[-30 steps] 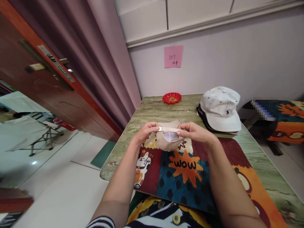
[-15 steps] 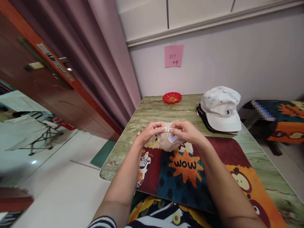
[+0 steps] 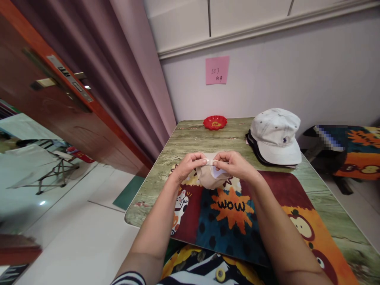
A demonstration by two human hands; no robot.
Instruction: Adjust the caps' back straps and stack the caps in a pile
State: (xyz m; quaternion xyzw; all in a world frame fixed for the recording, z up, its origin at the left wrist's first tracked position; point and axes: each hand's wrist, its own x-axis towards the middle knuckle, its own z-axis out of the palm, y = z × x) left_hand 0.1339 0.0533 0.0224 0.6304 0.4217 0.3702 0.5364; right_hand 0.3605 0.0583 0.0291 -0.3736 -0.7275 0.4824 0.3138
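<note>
A beige cloth item, looking like a cap, is held up over the patterned mat in the head view. My left hand pinches its strap or edge from the left. From the right, my right hand pinches the same edge, with the fingertips of both hands almost touching. A whitish patch, perhaps a label, shows inside the cloth by my right fingers. The small part between the fingertips is too small to make out.
White cap rests on darker caps at the back right of the wooden table. A red scalloped dish sits at the back edge. Pink note is on the wall. A door stands at the left.
</note>
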